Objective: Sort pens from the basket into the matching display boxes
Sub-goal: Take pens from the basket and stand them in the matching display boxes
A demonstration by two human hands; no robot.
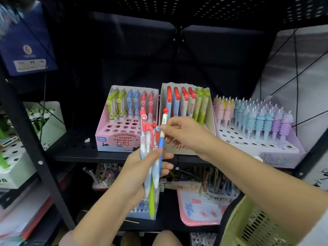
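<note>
Near the middle of the head view, in front of the black shelf [74,153], the left hand [142,167] is clenched round a bundle of pens [148,157], thumb pressed across their barrels and fingers curled behind, the pens standing roughly upright with red and pink caps at the top and a yellow-green tip hanging below the palm; just right of it, the right hand [181,132] pinches a blue-barrelled pen with a red ball top [162,137] between thumb and fingertips near its upper part, the other fingers loosely curled, this pen's lower end resting among the bundle; beyond the hands, on the shelf, the pink display box [124,139] stands at the left with green, blue and red pens in its far rows and open holes in its near rows; touching it on the right, the cream display box [209,110] holds red-topped and green-topped pens; farther right, the lilac display box [284,155] carries pastel pink, blue and purple pens; at the near right corner, the green basket [248,226] shows its slatted wall, its contents hidden.
</note>
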